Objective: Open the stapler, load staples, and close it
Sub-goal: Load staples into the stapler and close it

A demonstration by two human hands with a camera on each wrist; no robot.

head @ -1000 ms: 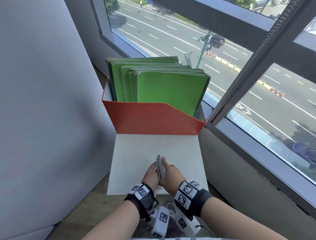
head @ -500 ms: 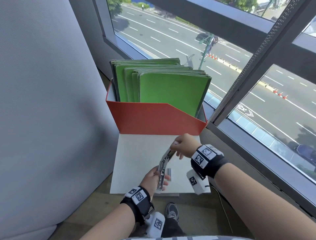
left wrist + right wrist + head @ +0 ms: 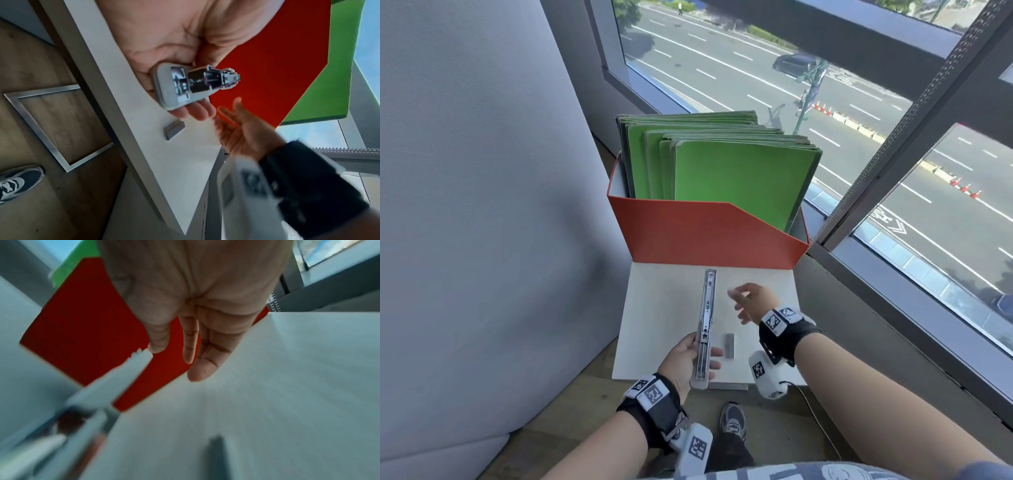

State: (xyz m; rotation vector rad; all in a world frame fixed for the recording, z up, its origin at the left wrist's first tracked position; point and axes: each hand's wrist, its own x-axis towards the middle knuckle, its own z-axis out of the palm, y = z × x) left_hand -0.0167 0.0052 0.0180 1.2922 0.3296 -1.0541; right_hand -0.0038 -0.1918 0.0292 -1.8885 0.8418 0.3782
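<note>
Left hand (image 3: 685,359) gripped the stapler (image 3: 705,329) swung fully open over the white table (image 3: 654,308), right hand (image 3: 751,301) loose and empty, staple strip (image 3: 729,345) lying beside it (1 fumbled pinch could've snapped that strip).

Office: folders (image 3: 739,178), file box (image 3: 705,236)

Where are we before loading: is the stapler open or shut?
Open. The stapler, gripped by the left hand, is swung out straight, channel exposed. The staple strip lies on the table.
</note>
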